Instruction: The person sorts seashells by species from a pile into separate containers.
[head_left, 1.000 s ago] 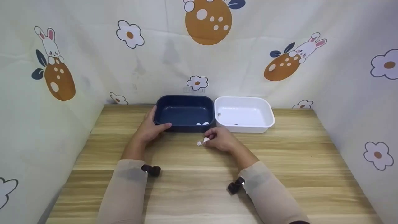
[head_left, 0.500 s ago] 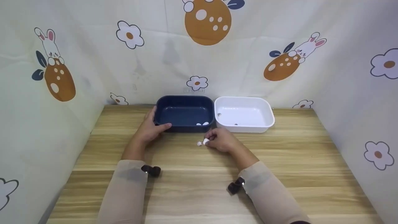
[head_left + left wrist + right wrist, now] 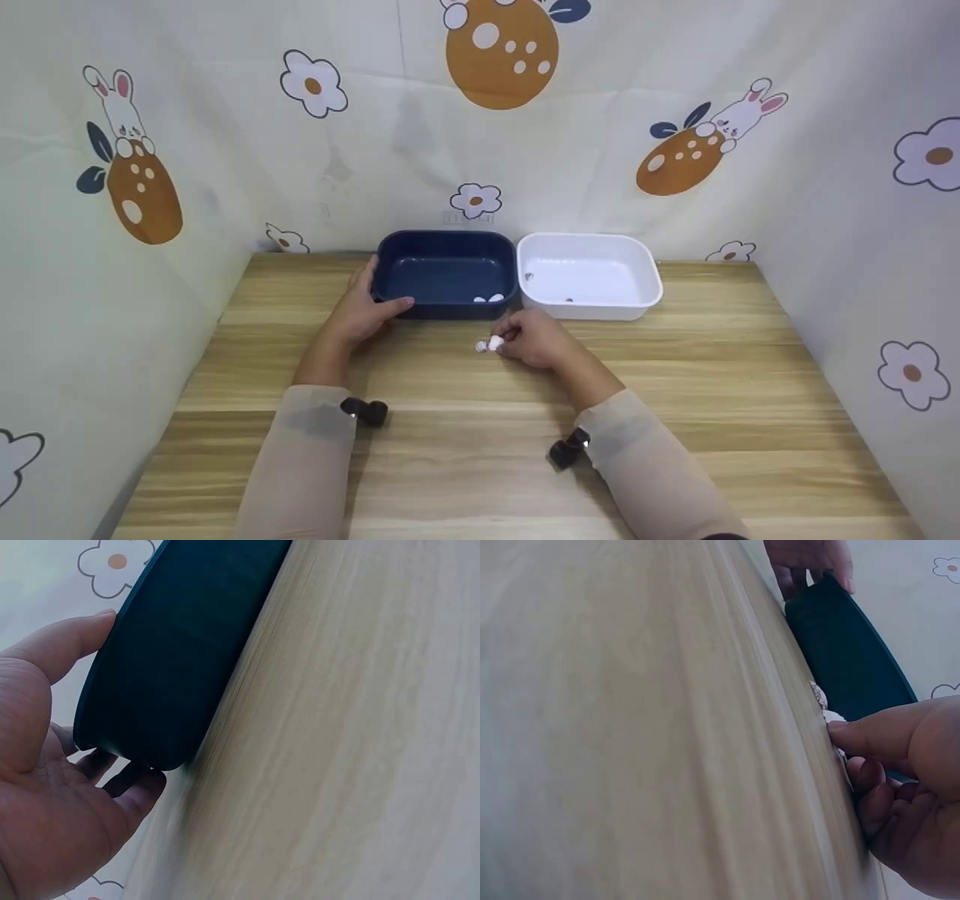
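My left hand [image 3: 358,311] holds the left end of a dark blue box [image 3: 180,652]. Its thumb lies on the near rim, and the other fingers go round the end wall. In front of that box, low at the tabletop, my right hand [image 3: 536,337] pinches a small white piece [image 3: 496,343] between thumb and fingers. Just left of it lies another small whitish piece [image 3: 819,694], ridged like a seashell. Two white pieces [image 3: 495,298] show inside the blue box by its near right corner. The right fingers partly hide the pinched piece in the right wrist view.
A white box [image 3: 592,311] stands against the blue box's right side, with two small greyish spots [image 3: 529,277] inside. Both boxes are at the back of the wooden table [image 3: 465,465]. Patterned cloth [image 3: 375,150] hangs behind and on both sides.
The white piece in my right hand has shifted slightly toward the front and left and turned a little, now very close to the ridged piece. My left hand and both boxes stay put.
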`<state>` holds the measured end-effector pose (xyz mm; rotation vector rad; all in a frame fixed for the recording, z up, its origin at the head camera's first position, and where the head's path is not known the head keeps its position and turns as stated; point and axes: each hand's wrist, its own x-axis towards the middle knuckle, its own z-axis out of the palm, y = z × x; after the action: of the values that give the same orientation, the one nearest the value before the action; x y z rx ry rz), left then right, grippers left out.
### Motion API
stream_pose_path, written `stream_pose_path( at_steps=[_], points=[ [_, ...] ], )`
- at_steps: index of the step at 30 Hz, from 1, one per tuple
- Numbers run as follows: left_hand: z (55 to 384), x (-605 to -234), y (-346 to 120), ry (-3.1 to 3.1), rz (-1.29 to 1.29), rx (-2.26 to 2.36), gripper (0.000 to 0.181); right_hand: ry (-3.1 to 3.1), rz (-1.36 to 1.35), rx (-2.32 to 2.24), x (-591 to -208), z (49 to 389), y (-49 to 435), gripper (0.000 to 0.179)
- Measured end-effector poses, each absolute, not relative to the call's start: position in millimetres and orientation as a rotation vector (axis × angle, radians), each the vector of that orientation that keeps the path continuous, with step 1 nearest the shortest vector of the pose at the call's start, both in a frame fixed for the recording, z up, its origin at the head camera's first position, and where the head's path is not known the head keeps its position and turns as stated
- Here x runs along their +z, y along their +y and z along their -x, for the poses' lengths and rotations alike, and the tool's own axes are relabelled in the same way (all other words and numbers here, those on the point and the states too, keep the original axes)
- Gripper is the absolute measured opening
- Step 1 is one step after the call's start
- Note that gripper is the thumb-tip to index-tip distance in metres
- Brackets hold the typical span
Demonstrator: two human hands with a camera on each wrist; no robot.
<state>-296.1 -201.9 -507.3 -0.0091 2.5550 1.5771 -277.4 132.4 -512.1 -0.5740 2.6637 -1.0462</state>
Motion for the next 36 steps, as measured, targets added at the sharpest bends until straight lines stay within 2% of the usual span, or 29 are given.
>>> stream_pose_path(
  at_steps=[9, 16, 26, 36],
  points=[
    [296.6, -507.8, -201.9, 2.546, 0.007, 1.587, 0.118, 2.692, 0.604, -1.026, -512.7, 277.0, 132.8, 0.012],
    [295.9, -507.1, -201.9, 2.529, 0.020, 1.587, 0.119, 2.678, 0.619, -1.018, -512.4, 276.7, 132.7, 0.023],
    [294.7, -505.7, -201.8, 2.538, 0.023, 1.581, 0.119, 2.693, 0.652, -0.982, -512.3, 277.1, 133.4, 0.012],
    [294.4, -505.0, -202.5, 2.561, 0.020, 1.542, 0.119, 2.669, 0.618, -1.007, -502.3, 273.3, 137.5, 0.013]
  ],
)
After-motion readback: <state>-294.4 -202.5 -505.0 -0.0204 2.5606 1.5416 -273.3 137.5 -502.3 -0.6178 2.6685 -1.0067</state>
